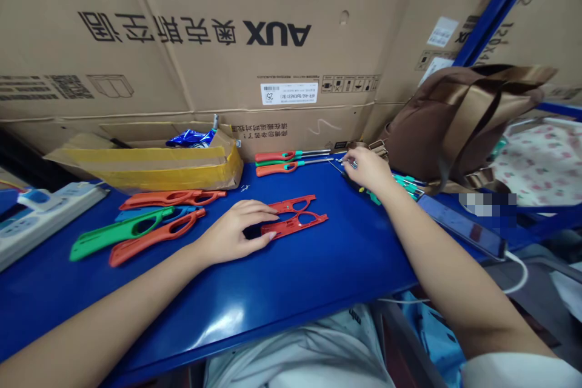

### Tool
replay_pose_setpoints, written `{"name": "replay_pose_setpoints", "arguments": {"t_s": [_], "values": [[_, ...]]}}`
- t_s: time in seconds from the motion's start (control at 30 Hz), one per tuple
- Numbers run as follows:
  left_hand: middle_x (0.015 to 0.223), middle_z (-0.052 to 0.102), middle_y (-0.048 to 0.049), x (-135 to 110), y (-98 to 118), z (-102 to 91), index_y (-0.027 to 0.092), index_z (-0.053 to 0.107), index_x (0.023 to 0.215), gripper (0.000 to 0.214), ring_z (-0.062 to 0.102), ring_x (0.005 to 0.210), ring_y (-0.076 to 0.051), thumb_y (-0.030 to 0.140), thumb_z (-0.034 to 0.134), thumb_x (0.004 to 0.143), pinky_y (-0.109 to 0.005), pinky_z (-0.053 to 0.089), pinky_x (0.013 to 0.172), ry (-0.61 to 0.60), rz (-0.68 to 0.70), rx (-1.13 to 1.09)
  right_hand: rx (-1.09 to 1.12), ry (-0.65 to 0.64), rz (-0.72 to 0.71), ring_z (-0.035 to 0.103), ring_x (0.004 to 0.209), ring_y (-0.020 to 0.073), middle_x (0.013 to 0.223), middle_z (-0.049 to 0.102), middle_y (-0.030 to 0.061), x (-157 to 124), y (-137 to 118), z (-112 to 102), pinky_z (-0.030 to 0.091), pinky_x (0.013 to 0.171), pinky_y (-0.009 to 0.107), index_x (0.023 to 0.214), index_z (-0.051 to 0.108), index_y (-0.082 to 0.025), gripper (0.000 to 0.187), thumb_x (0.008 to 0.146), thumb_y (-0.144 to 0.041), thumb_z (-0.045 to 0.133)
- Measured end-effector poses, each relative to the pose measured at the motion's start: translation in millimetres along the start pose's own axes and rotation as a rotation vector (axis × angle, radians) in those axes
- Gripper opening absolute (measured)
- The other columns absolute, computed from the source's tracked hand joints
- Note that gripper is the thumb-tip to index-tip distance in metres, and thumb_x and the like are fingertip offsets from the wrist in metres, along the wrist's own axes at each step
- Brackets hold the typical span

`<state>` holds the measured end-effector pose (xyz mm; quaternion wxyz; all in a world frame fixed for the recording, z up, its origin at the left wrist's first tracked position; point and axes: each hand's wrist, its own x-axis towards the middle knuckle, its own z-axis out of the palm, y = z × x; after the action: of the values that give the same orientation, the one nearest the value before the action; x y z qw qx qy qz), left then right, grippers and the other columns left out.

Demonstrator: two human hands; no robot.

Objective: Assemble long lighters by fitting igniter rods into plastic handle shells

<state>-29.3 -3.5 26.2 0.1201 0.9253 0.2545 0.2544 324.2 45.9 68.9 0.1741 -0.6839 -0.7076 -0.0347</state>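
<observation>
Two red lighter casing halves [297,225] lie side by side on the blue table, inner faces up. My left hand [240,227] curves around their left ends, fingertips at the upper half and thumb on the lower one. At the back right, my right hand [366,170] has its fingers bent together over a cluster of small metal parts; what it pinches is too small to make out. Green-and-metal lighter inner parts [407,180] lie partly behind that wrist. Left of centre are several loose casing halves, among them a green one [122,233] and an orange one [157,236].
Long-nosed lighters [277,167] lie near the cardboard wall [182,73]. A yellow-taped box [159,170] holds a blue packet. A power strip [50,221] is at far left; a brown backpack [445,115] and a cabled phone [464,227] are at right.
</observation>
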Motion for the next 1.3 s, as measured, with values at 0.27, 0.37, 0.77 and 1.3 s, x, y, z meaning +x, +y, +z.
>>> {"name": "replay_pose_setpoints", "arguments": {"t_s": [0.27,0.37,0.77,1.3], "values": [[0.133,0.067,-0.0098,-1,2,-0.6,0.025,0.069,0.125,0.046,0.061,0.124,-0.029,0.044,0.075,0.084,-0.047,0.045,0.110,-0.083,0.008,0.048,-0.110,-0.169,0.502,0.067,0.110,0.0378,0.120,0.069,0.0189,9,54,-13,0.055,0.084,0.045,0.100,0.075,-0.018,0.029,0.072,-0.013,0.069],[0.134,0.068,-0.0091,-1,0,0.3,0.025,0.069,0.125,0.044,0.061,0.125,-0.029,0.042,0.074,0.085,-0.046,0.046,0.110,-0.074,0.005,0.054,-0.109,-0.200,0.558,0.069,0.108,0.0354,0.114,0.072,0.0174,9,63,-17,0.055,0.083,0.043,0.098,0.076,-0.019,0.026,0.073,-0.015,0.069],[0.130,0.070,-0.0086,-3,-3,2.9,0.023,0.073,0.118,0.036,0.064,0.120,-0.028,0.039,0.073,0.085,-0.044,0.049,0.106,-0.054,-0.009,0.072,-0.066,-0.141,0.512,0.071,0.091,0.0329,0.095,0.074,0.0176,13,69,-10,0.053,0.075,0.038,0.081,0.073,-0.016,0.014,0.068,-0.012,0.067],[0.115,0.077,-0.0100,0,-7,2.1,0.018,0.076,0.108,0.027,0.074,0.103,-0.026,0.036,0.068,0.090,-0.042,0.056,0.095,0.011,0.037,0.133,0.402,0.073,-0.371,0.057,0.069,0.0159,0.080,0.065,0.0016,-16,-35,25,0.043,0.064,0.027,0.096,0.061,-0.021,0.014,0.091,-0.033,0.058]]}}
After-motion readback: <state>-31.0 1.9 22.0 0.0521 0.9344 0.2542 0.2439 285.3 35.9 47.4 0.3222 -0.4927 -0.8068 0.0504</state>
